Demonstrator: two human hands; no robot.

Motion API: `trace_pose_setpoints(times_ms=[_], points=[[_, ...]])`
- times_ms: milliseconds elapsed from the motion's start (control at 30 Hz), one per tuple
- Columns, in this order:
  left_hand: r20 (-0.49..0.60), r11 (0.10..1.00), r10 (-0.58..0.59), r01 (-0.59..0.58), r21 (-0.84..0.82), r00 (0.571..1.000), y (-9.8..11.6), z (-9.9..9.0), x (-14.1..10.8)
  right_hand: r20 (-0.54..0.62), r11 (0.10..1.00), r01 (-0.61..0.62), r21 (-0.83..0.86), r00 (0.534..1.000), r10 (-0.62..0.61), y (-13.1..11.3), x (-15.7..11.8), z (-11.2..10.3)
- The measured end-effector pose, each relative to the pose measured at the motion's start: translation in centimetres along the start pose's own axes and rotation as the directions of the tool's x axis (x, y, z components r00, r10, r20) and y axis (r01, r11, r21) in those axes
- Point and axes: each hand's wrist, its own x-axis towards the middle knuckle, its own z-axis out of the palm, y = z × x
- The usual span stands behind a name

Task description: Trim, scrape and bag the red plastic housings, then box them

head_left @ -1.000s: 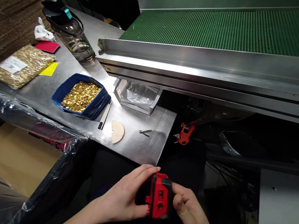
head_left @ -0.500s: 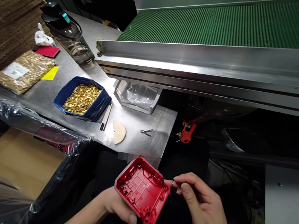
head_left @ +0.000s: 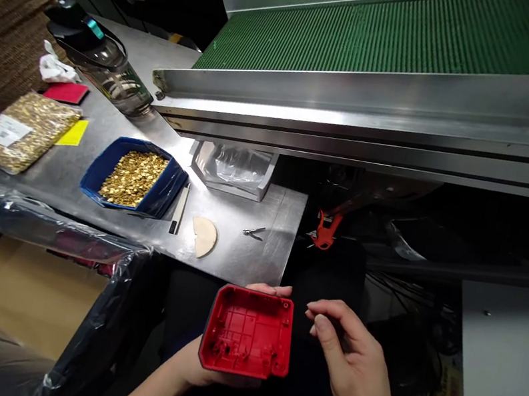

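Observation:
A red plastic housing (head_left: 249, 331) with a dark outer rim rests in my left hand (head_left: 197, 359), its hollow ribbed inside facing up. Fingertips of that hand show behind its far edge, and the palm supports it from below. Just to the right, apart from the housing, my right hand (head_left: 354, 358) has thumb and fingers pinched together. Whatever the pinch holds, if anything, is too small to make out. Ahead on the metal table, a blue bin (head_left: 172, 189) contains many small brass-coloured parts (head_left: 133, 177).
The metal table (head_left: 264, 259) carries a cutter knife (head_left: 180, 209), a half-round disc (head_left: 204, 237), small pliers (head_left: 253, 231), a grey bin (head_left: 266, 185) and a bottle (head_left: 121, 83). A green conveyor (head_left: 351, 43) crosses behind. A plastic-lined box (head_left: 25, 293) stands left; an orange-handled tool (head_left: 326, 230) hangs right.
The housing has turned in my left hand, so its edges now lie nearly level. My right hand has separated from its right corner. The view has shifted slightly.

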Motion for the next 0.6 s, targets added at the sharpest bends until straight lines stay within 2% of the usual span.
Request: trace_pose_setpoints(times_ms=[100,200,300,400,500,600], points=[[-0.061,0.998,-0.001,0.005,0.066,0.998,0.3,0.0,0.0,-0.042,0.995,0.088,-0.048,0.995,-0.09,0.3,-0.1,0.1],[-0.101,0.997,-0.048,0.054,0.062,0.994,0.1,-0.3,-0.3,-0.008,0.963,0.248,-0.106,0.968,-0.25,0.1,-0.1,0.1],[-0.143,0.987,-0.162,0.164,0.003,0.976,-0.6,-0.8,-0.8,0.098,0.883,0.434,-0.178,0.901,-0.423,-0.3,0.0,0.2],[-0.162,0.976,-0.217,0.215,-0.035,0.963,-1.0,-1.1,-1.3,0.204,0.785,0.565,-0.254,0.825,-0.527,-0.7,0.3,0.6],[-0.161,0.98,-0.196,0.187,-0.067,0.967,-1.0,-1.1,-1.3,0.281,0.7,0.631,-0.335,0.776,-0.564,-0.6,0.3,1.2],[-0.19,0.993,-0.096,0.079,-0.093,0.977,-0.8,-1.0,-1.0,0.328,0.651,0.653,-0.387,0.757,-0.565,-0.3,0.3,1.8]])
